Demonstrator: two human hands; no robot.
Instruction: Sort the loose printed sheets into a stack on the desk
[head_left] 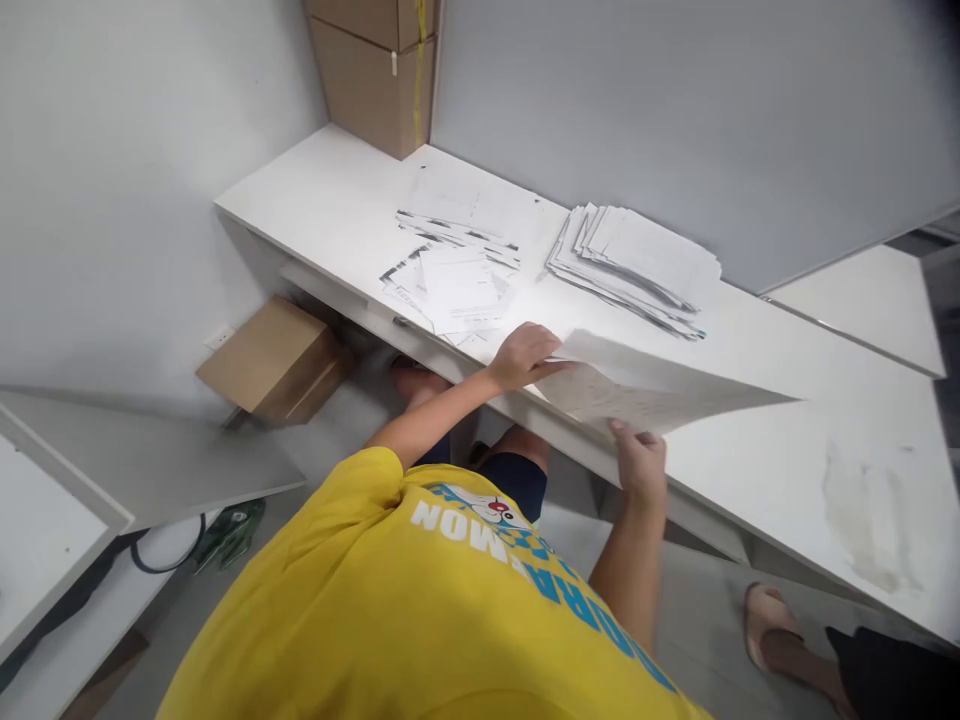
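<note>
A sheet of paper (600, 395), bent and partly raised, is held at the front edge of the white desk (757, 450). My left hand (525, 355) is closed on its left end, fingers over the top. On the near edge, my right hand (639, 462) pinches the sheet between thumb and fingers. Beyond the hands lies a thick stack of papers (637, 262), its edges uneven. To the left, loose printed sheets (459, 285) overlap one another. The print on the held sheet is too blurred to read.
Cardboard boxes (375, 80) stand at the desk's back left corner against the partition (675, 120). Another cardboard box (266, 355) is on the left below the desk. A brownish stain (870, 520) marks the desk's right end. Another person's foot (772, 625) shows at lower right.
</note>
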